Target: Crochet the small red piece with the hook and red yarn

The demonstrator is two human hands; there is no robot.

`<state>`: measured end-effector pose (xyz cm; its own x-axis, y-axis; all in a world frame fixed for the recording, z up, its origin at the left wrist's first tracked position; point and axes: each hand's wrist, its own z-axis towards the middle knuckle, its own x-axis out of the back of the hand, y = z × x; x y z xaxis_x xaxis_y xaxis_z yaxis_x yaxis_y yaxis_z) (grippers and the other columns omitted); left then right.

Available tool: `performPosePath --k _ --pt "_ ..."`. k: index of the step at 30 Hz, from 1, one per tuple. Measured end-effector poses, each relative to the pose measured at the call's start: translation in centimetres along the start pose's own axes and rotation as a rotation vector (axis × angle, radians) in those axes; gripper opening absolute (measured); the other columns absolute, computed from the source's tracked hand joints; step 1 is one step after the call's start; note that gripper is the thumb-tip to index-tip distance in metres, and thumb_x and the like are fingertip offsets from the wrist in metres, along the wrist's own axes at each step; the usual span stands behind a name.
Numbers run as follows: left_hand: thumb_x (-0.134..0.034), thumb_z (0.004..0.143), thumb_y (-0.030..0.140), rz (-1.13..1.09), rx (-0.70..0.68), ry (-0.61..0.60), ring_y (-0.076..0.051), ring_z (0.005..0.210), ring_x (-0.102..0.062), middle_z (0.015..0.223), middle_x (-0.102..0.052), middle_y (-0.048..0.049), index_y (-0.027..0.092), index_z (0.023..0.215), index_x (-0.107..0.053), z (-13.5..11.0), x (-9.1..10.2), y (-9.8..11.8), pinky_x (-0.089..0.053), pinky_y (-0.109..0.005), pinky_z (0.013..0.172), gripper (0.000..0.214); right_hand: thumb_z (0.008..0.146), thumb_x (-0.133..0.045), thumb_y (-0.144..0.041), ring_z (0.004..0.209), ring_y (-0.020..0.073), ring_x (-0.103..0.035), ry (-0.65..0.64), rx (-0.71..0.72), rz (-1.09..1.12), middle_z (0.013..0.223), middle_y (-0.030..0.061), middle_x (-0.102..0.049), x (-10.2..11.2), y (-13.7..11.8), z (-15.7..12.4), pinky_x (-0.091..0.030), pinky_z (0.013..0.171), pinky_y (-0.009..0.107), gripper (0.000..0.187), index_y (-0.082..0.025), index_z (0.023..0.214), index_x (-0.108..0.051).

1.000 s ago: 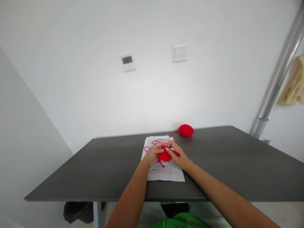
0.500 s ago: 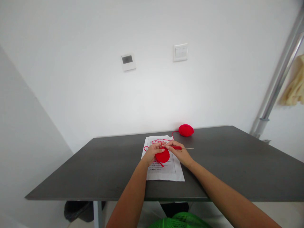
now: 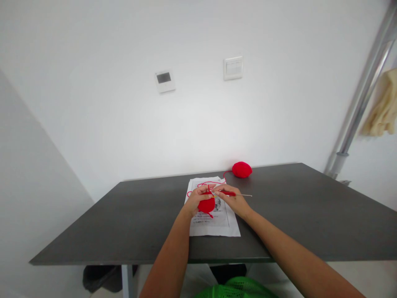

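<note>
My left hand [image 3: 196, 200] pinches a round red crochet piece [image 3: 206, 205] by its upper edge, with a short yarn tail dangling below it. Red working yarn passes over the left fingers. In my right hand [image 3: 233, 200] is a crochet hook [image 3: 228, 193] with a red handle. Its thin metal end [image 3: 246, 195] sticks out to the right, and its other tip points left at the crochet edge. The exact stitch at the tip is too small to make out. Beneath both hands lies a printed paper sheet [image 3: 231, 229].
A red yarn ball [image 3: 242, 169] sits at the back of the dark table [image 3: 297, 215], its strand running to the hands. Behind the table stands a white wall with a switch [image 3: 233, 68] and a thermostat [image 3: 165, 81]. A dark bag [image 3: 102, 276] is below at left.
The crochet piece has shifted left and turned partly behind the left hand, uncovering a printed picture on the sheet. A gap has opened between it and my right hand. The view has moved slightly.
</note>
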<state>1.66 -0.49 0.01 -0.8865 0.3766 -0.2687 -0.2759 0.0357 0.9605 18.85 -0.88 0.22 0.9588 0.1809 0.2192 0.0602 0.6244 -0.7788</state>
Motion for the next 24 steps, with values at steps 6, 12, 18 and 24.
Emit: performPosePath --k 6,12,18,24 --pt "-0.069 0.059 0.015 -0.032 -0.028 -0.006 -0.013 0.069 -0.057 0.087 -0.065 -0.0060 0.016 0.108 -0.062 -0.2 0.6 0.4 -0.038 -0.023 0.064 0.050 0.079 -0.058 -0.035 0.079 0.0192 -0.061 0.033 -0.006 0.014 0.082 0.0051 -0.067 0.1 0.1 -0.1 -0.048 0.074 0.033 0.018 -0.019 0.081 -0.066" --pt "-0.071 0.056 0.017 0.007 0.000 -0.008 -0.016 0.075 -0.058 0.089 -0.065 -0.0066 0.016 0.106 -0.063 -0.1 0.9 0.5 -0.039 -0.024 0.068 0.051 0.079 -0.058 -0.037 0.073 0.0183 -0.061 0.048 -0.027 0.056 0.076 0.0043 -0.066 -0.2 -0.1 -0.3 -0.050 0.068 0.031 0.020 -0.018 0.078 -0.065" --pt "-0.071 0.054 0.016 0.046 0.069 0.013 -0.012 0.060 -0.055 0.074 -0.065 -0.0049 0.014 0.106 -0.063 -0.1 1.4 0.6 -0.037 -0.023 0.059 0.052 0.080 -0.057 -0.037 0.082 0.0210 -0.063 -0.025 0.047 -0.050 0.084 0.0065 -0.069 0.1 -0.3 -0.4 -0.049 0.077 0.036 0.020 -0.020 0.082 -0.068" --pt "-0.068 0.052 0.013 -0.051 0.107 0.003 -0.010 0.050 -0.051 0.067 -0.063 -0.0046 0.011 0.098 -0.066 -0.1 1.9 0.6 -0.035 -0.022 0.051 0.046 0.079 -0.059 -0.036 0.082 0.0203 -0.064 -0.070 0.024 0.017 0.085 0.0064 -0.069 0.1 -0.2 -0.3 -0.050 0.077 0.035 0.019 -0.019 0.082 -0.068"
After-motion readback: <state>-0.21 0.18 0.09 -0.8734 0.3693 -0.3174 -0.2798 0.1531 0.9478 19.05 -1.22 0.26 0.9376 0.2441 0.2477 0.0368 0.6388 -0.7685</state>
